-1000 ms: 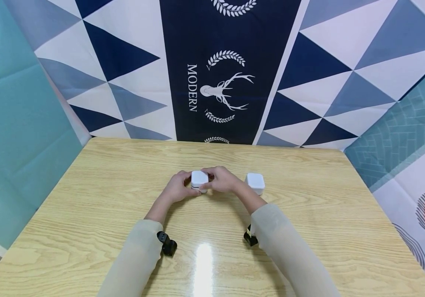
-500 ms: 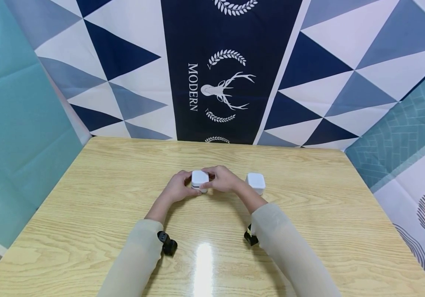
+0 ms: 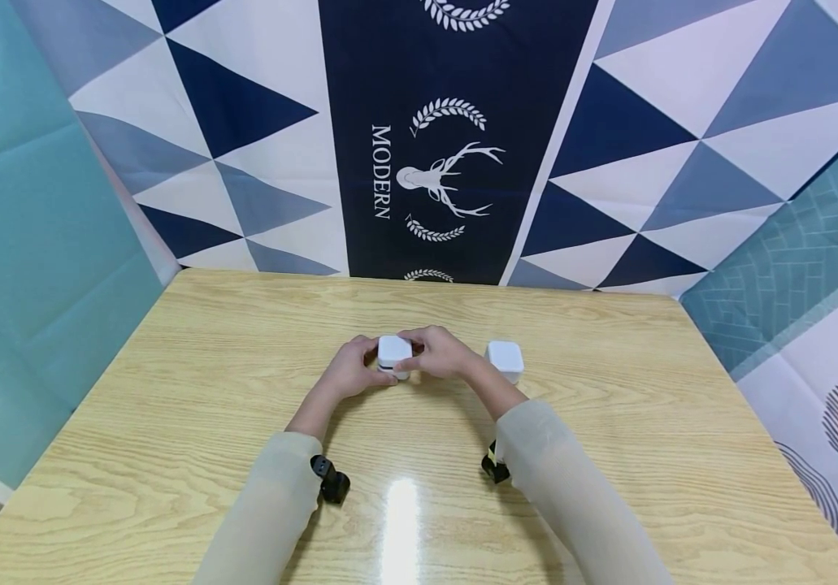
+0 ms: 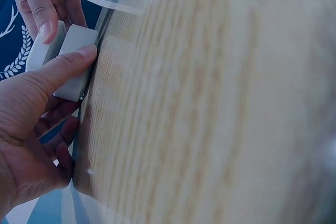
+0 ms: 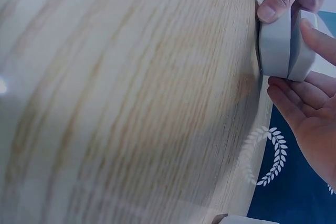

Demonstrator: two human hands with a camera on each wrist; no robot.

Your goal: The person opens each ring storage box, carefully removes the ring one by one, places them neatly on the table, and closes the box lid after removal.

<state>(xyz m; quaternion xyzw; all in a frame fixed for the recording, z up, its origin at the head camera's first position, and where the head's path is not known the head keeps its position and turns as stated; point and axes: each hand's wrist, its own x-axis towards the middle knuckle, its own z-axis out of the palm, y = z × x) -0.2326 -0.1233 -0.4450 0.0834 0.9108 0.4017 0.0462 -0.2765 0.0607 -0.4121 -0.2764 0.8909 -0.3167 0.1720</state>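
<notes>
White rounded-square blocks, 3, on a pale wood-grain desk (image 3: pixel 192 406). Items 1 and 2: lower white block (image 5: pixel 275 48) and upper white block (image 5: pixel 301 59), 1 over the other with a narrow dark seam between, placed near the desk's far edge, slightly left of its midpoint; whether the lower block bears fully on the desktop cannot be told. Left hand (image 3: pixel 349 370): fingers parted to the block's width, pinching the lower block, thumb across its near face. Right hand (image 3: pixel 442 353): fingers likewise parted, pinching the upper block, thumb on its near face. Item 3: separate white block (image 3: pixel 505 359), near the far edge, right of its midpoint, beside the right forearm, well apart from the pair. Sleeves, pale, 2; black wrist devices, 2, the left (image 3: pixel 331 481) and the right (image 3: pixel 494 467). Beyond the far edge: patterned backdrop (image 3: pixel 455 97), navy centre panel, stag's head, lettering "MODERN", triangles on both sides.
</notes>
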